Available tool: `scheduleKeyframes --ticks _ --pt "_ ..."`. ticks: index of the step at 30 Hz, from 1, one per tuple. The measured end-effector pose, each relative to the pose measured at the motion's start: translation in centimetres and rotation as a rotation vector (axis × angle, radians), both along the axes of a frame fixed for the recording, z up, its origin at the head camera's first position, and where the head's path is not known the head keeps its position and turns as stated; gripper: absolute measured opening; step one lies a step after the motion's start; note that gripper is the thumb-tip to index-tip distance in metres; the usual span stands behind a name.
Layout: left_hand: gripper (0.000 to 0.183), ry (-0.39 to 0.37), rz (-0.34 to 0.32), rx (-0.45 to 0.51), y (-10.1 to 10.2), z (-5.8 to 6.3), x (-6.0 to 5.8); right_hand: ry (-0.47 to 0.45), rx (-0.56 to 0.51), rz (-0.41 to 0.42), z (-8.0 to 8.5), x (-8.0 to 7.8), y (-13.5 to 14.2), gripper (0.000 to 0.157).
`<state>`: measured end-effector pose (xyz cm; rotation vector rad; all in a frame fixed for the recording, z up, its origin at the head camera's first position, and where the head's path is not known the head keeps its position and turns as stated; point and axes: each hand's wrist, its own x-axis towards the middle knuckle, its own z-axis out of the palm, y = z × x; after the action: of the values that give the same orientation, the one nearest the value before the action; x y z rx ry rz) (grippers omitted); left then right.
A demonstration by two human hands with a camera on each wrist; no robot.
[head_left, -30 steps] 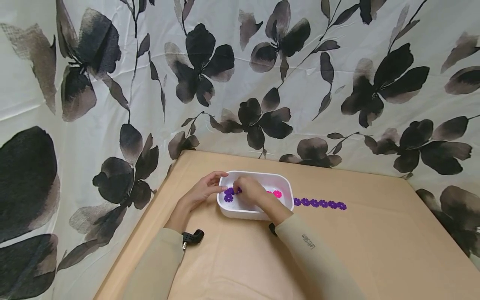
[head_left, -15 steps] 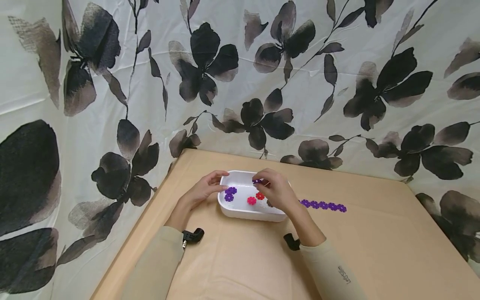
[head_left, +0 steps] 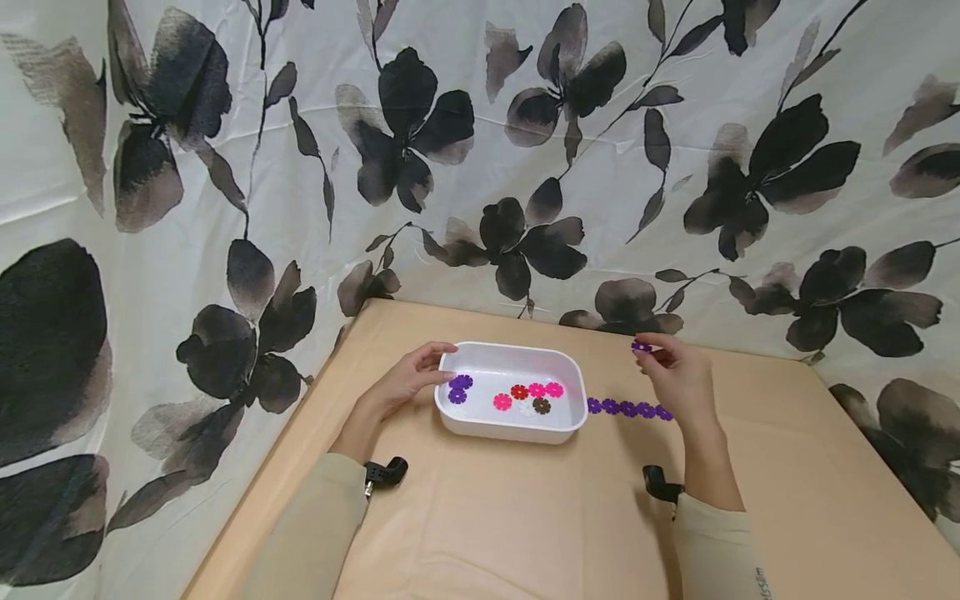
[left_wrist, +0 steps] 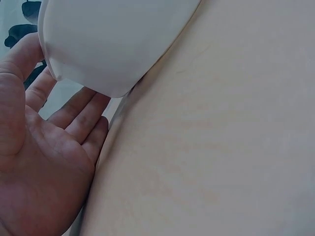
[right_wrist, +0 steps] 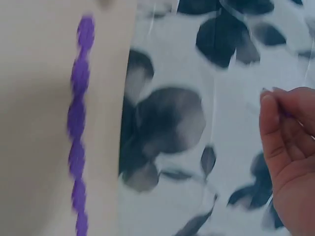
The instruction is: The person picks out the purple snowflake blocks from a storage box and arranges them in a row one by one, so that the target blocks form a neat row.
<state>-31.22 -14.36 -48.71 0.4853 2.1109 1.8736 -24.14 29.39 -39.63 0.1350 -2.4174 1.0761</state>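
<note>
Thumb and fingertips of my right hand (head_left: 681, 379) pinch a purple flower-shaped disc (head_left: 640, 347), raised above the table. In the right wrist view, the fingers mostly hide this disc. Below it, a row of joined purple flower-shaped discs (head_left: 628, 408) extends rightward from the white plastic tub (head_left: 510, 431); my right hand overlaps its far end. My left hand (head_left: 401, 383) holds the tub's left end, its thumb at the rim and its other fingers against the outer wall (left_wrist: 93, 59).
Inside the tub lie a few purple discs (head_left: 459, 389) at the left. Pink discs (head_left: 502, 402), a red disc (head_left: 520, 392) and a brown disc (head_left: 542, 406) lie toward the right. A floral curtain (head_left: 480, 167) hangs behind the tan-covered table (head_left: 480, 517).
My right hand has come up out of the tub with a purple disc and moved right, over the joined row. The left hand has stayed at the tub's end.
</note>
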Motion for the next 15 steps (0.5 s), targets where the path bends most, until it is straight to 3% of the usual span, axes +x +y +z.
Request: scheduleKeyframes --ticks 7,15 --pt "0.056 -0.002 0.001 -0.002 -0.1 -0.1 -0.1 -0.189 0.027 -0.134 -0.6 0.6 4.9 0.033" --pt "0.055 -0.011 0.001 -0.006 -0.1 -0.2 -0.2 -0.376 0.051 -0.112 -3.5 0.6 9.2 0.034"
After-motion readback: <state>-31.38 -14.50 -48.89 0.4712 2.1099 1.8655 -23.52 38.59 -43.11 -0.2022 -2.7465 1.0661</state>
